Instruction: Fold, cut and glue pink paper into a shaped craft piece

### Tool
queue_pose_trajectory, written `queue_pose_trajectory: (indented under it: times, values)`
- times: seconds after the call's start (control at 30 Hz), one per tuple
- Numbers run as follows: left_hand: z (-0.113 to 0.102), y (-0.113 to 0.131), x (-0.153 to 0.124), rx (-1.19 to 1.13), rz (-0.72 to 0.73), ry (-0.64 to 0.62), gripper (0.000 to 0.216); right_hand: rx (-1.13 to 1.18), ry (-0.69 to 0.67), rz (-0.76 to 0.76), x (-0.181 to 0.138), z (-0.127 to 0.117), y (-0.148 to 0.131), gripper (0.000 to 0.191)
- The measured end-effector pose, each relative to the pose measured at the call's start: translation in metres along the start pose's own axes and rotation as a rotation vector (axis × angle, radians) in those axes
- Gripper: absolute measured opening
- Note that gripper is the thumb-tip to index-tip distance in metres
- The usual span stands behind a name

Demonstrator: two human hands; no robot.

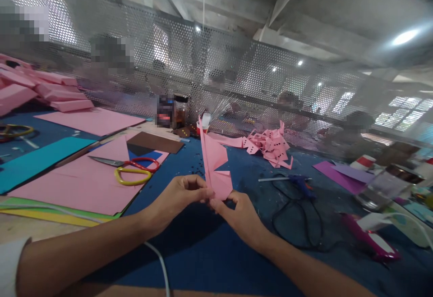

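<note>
Between my two hands stands a pink folded paper piece [218,166], upright, with cut notches along its right side and a narrow folded strip on its left. My left hand [189,191] pinches its lower left corner. My right hand [238,213] grips the lower edge, thumb in front. The fingertips meet at the base of the fold and partly hide it. To the left, scissors [133,166] with red and yellow handles lie on a sheet of pink paper [74,184].
Pink cut paper pieces [270,143] with dark dots lie heaped at the back. A blue glue gun [302,185] with its black cord and a magenta tool [372,238] lie on the right, near a clear jar [385,189]. Folded pink pieces [50,85] are piled far left, before a perforated metal screen [189,53].
</note>
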State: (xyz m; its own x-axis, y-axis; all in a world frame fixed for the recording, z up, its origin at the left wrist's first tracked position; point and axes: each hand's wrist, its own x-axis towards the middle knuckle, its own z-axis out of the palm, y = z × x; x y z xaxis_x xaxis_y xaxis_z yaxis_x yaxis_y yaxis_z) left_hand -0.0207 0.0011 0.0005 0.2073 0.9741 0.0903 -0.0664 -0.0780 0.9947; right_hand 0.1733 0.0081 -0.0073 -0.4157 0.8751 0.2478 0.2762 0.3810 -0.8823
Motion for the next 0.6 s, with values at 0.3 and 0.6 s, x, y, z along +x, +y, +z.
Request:
queue_pose_trajectory:
  times: [0.3, 0.6]
  values:
    - [-0.0011, -0.0007, 0.0006, -0.025, 0.013, 0.002, 0.02, -0.018, -0.032, -0.004, -0.0001, 0.0002, 0.0008, 0.024]
    - [0.0007, 0.0009, 0.0004, -0.008, 0.01, 0.019, 0.024, -0.042, -0.035, -0.022, -0.0022, 0.0023, -0.0021, 0.019]
